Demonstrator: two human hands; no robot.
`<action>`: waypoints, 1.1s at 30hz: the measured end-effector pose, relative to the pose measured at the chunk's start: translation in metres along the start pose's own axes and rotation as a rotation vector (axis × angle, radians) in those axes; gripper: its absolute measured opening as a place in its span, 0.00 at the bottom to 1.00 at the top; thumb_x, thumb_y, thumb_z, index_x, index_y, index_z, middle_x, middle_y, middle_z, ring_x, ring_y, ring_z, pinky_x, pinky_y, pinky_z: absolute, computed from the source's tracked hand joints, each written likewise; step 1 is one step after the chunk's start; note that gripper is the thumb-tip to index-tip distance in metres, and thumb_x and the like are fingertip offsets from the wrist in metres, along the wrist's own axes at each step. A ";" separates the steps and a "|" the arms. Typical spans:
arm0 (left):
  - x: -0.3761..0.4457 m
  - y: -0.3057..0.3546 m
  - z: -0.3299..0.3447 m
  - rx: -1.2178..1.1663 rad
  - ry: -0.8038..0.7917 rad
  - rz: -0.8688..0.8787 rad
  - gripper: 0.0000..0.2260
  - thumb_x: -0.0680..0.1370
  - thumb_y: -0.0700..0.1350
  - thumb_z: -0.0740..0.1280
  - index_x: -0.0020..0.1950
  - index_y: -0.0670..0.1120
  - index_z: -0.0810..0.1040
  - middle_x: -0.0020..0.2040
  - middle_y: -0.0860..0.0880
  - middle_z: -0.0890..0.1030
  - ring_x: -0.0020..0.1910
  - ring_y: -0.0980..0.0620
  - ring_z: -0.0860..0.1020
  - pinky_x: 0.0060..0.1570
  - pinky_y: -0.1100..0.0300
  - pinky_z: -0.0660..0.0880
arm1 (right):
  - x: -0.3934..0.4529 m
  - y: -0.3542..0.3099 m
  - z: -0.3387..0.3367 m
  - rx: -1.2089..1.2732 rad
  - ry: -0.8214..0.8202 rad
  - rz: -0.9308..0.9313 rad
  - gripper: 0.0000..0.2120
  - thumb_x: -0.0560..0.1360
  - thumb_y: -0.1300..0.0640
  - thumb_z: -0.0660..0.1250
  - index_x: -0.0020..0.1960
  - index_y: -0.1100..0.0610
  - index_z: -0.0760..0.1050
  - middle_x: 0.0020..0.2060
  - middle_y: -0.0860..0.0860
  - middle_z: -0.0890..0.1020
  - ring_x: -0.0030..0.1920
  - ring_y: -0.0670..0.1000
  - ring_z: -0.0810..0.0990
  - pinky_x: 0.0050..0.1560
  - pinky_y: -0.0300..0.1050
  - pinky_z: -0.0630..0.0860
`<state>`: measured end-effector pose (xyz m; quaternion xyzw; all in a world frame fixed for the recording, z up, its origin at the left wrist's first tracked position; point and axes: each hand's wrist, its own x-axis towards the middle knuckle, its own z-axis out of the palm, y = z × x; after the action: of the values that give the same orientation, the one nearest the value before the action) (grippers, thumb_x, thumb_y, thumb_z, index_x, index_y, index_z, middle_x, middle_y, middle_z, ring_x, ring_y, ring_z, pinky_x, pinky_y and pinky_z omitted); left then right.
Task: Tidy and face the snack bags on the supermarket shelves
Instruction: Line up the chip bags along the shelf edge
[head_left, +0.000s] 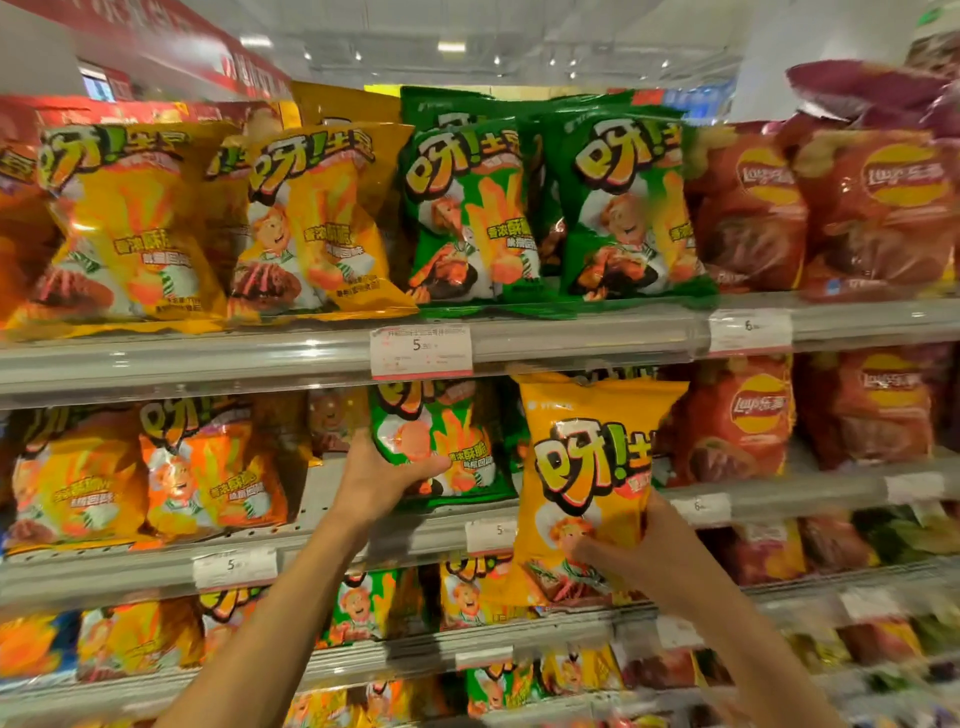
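Right hand (631, 545) pinches yellow bag (587, 467) low; left hand (379, 480) grips green bag (441, 441) just beside. Bags light, puffy, slippery (crushable); hold bottom corners gently.

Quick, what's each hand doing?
Left hand: grips the green bag on the shelf.
Right hand: holds the yellow bag.

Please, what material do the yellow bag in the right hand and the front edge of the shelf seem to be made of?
Yellow bag: apparently thin glossy plastic film, judging by the creases and shiny highlights. Shelf edge: seemingly a clear plastic strip over grey metal, since it reflects light and price labels sit behind it.
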<state>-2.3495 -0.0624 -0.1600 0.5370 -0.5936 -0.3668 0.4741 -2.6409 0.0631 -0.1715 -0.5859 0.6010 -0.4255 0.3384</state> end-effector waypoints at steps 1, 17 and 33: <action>0.001 0.002 0.009 0.009 -0.018 0.006 0.26 0.58 0.53 0.83 0.51 0.51 0.79 0.44 0.55 0.86 0.43 0.57 0.84 0.41 0.61 0.81 | -0.004 0.002 -0.007 0.017 0.007 0.006 0.32 0.59 0.35 0.81 0.58 0.44 0.77 0.47 0.39 0.86 0.47 0.40 0.85 0.46 0.39 0.80; -0.005 0.002 0.044 0.295 -0.122 -0.064 0.32 0.66 0.61 0.78 0.60 0.43 0.74 0.53 0.47 0.81 0.52 0.46 0.80 0.56 0.46 0.78 | -0.026 0.015 -0.017 0.019 -0.053 -0.037 0.34 0.62 0.35 0.81 0.64 0.40 0.73 0.52 0.38 0.85 0.52 0.41 0.84 0.51 0.45 0.81; -0.073 -0.061 -0.111 0.772 0.168 0.420 0.10 0.79 0.52 0.68 0.54 0.47 0.81 0.49 0.49 0.79 0.50 0.46 0.77 0.48 0.51 0.76 | -0.023 -0.059 0.144 0.059 -0.053 -0.060 0.26 0.63 0.42 0.83 0.56 0.49 0.80 0.48 0.39 0.86 0.49 0.37 0.84 0.46 0.33 0.80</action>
<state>-2.2272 0.0082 -0.1983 0.5704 -0.7425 0.0308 0.3499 -2.4840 0.0719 -0.1792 -0.6045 0.5613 -0.4373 0.3582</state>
